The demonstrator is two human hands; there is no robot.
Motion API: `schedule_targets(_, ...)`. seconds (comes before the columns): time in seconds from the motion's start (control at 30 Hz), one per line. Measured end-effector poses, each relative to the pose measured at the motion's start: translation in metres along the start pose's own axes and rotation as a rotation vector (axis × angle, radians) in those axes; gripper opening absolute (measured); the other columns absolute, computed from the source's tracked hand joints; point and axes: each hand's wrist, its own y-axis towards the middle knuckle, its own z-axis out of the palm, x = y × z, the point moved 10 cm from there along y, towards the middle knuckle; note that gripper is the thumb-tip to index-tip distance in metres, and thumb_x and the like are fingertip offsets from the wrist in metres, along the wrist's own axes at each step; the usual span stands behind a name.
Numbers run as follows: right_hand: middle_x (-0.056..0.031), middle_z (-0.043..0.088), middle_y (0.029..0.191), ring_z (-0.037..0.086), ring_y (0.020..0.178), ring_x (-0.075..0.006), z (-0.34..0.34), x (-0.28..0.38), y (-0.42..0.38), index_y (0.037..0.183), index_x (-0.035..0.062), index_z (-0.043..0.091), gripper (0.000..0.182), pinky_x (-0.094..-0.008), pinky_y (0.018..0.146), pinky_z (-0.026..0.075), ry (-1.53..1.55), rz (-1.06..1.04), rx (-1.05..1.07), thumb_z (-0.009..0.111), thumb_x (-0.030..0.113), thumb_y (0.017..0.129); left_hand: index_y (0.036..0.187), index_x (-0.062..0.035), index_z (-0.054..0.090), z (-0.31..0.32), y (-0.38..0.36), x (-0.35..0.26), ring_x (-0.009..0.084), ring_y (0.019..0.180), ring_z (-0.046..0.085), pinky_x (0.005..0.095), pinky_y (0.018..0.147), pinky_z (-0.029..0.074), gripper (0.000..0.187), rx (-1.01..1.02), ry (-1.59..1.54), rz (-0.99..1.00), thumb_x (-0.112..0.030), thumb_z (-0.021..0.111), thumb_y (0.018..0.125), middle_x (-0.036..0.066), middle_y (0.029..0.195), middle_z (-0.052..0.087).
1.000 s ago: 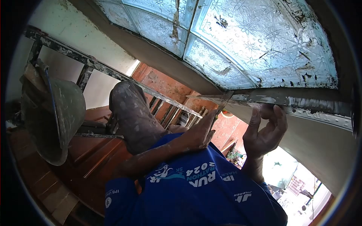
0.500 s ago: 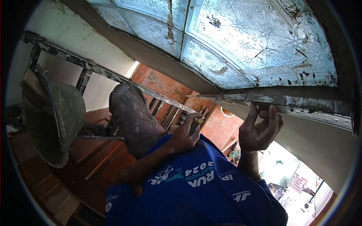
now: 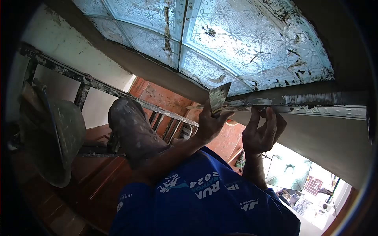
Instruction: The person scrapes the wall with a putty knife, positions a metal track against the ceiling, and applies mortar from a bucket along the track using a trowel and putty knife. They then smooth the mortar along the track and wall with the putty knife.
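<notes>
My left hand [image 3: 211, 125] is closed around a putty knife [image 3: 219, 97], its smeared blade pointing up beside the lower edge of the glass blocks [image 3: 252, 43]. My right hand [image 3: 263, 131] is raised, with thumb and fingertips pinched at the edge of a long metal strip [image 3: 334, 111]. The strip runs along the ledge under the glass and carries raised lettering. Wet grey mortar [image 3: 311, 97] lies between strip and glass, and dark smears mark the panes.
A mortar-stained bucket [image 3: 65, 133] hangs at the left near a spattered ladder-like frame [image 3: 82, 92]. Below are my knee [image 3: 132, 122] and a reddish floor [image 3: 157, 92]. A plastered wall [image 3: 330, 145] slopes down at the right, above a bright area with clutter.
My left hand has risen from near my shirt, bringing the putty knife up beside the ledge. My right hand stays at the strip. The view has shifted slightly.
</notes>
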Motion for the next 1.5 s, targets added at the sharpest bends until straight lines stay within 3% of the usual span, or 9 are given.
schedule_targets(0.2,-0.0194,0.055,0.112,0.065,0.088,-0.0241,0.003,-0.006,-0.006,0.122,-0.0072,0.056,0.047,-0.0305,0.070,0.061,0.018,0.050,0.031,0.074,-0.015,0.080,0.111,-0.0020,0.058,0.005,0.011,0.002,0.0117,0.093,0.066,0.0265,0.081,0.055,0.031,-0.044,-0.088,0.015,0.002,0.076,0.086,0.006,0.103,0.066)
schedule_targets(0.3,-0.0184,0.058,0.109,0.065,0.089,-0.0225,0.002,-0.018,-0.012,0.115,-0.0068,0.056,0.042,-0.0305,0.071,0.060,0.178,0.204,-0.052,0.076,-0.014,0.079,0.111,-0.0016,0.058,0.004,0.012,0.006,0.0118,0.093,0.066,0.0266,0.082,0.056,0.031,-0.035,-0.088,0.045,0.003,0.075,0.086,0.006,0.102,0.065)
schedule_targets(0.5,-0.0076,0.070,0.080,0.069,0.071,-0.0129,0.030,-0.048,-0.063,0.095,-0.0017,0.065,0.023,-0.0256,0.065,0.056,0.161,0.524,0.239,0.081,-0.004,0.080,0.114,-0.0009,0.057,0.003,0.014,0.005,0.0120,0.094,0.065,0.0277,0.083,0.056,0.032,-0.058,-0.132,0.078,0.003,0.074,0.087,0.006,0.103,0.065)
schedule_targets(0.73,-0.0081,0.074,0.076,0.072,0.063,-0.0158,0.039,-0.051,-0.054,0.094,0.0029,0.071,0.008,-0.0272,0.061,0.055,0.137,0.528,0.285,0.075,0.005,0.087,0.121,0.0006,0.054,-0.026,-0.001,-0.019,0.0103,0.091,0.062,0.0282,0.076,0.054,0.028,-0.074,0.072,0.110,-0.004,0.066,0.095,0.006,0.103,0.063)
schedule_targets(0.83,-0.0077,0.074,0.077,0.072,0.064,-0.0163,0.039,-0.057,-0.061,0.091,0.0030,0.072,0.006,-0.0274,0.061,0.055,0.117,0.524,0.282,0.074,0.004,0.086,0.131,0.0052,0.047,-0.056,-0.023,-0.011,0.0342,0.095,0.068,0.0426,0.079,0.054,0.036,0.133,0.395,-0.071,-0.013,0.056,0.101,0.021,0.108,0.065)
schedule_targets(0.93,-0.0072,0.074,0.076,0.072,0.063,-0.0165,0.040,-0.054,-0.057,0.088,0.0033,0.072,0.003,-0.0276,0.060,0.055,0.080,0.492,0.299,0.074,0.003,0.086,0.132,0.0069,0.046,-0.056,-0.036,-0.017,0.0454,0.097,0.062,0.0485,0.082,0.050,0.037,0.272,0.731,-0.153,-0.016,0.047,0.104,0.030,0.116,0.059)
schedule_targets(1.13,-0.0087,0.074,0.079,0.073,0.066,-0.0168,0.041,-0.055,-0.059,0.090,0.0028,0.073,0.004,-0.0284,0.062,0.055,0.096,0.500,0.302,0.074,0.003,0.086,0.141,0.0068,0.043,-0.030,-0.044,-0.025,0.0470,0.106,0.058,0.0513,0.094,0.046,0.045,0.226,0.848,0.042,-0.016,0.046,0.103,0.030,0.117,0.059)
schedule_targets(1.43,-0.0092,0.075,0.082,0.073,0.071,-0.0161,0.040,-0.060,-0.065,0.090,0.0046,0.073,0.013,-0.0286,0.067,0.057,0.176,0.595,0.215,0.081,0.002,0.080,0.143,0.0057,0.041,0.001,-0.044,-0.034,0.0451,0.091,0.061,0.0523,0.080,0.050,0.051,0.410,0.860,0.030,-0.014,0.054,0.099,0.030,0.103,0.057)
schedule_targets(1.5,-0.0073,0.074,0.083,0.073,0.072,-0.0165,0.039,-0.058,-0.063,0.089,0.0058,0.073,0.013,-0.0294,0.065,0.056,0.193,0.578,0.197,0.080,0.001,0.079,0.141,0.0054,0.046,-0.004,-0.046,-0.048,0.0410,0.092,0.063,0.0462,0.081,0.051,0.046,0.437,0.879,-0.032,-0.011,0.054,0.099,0.027,0.102,0.060)
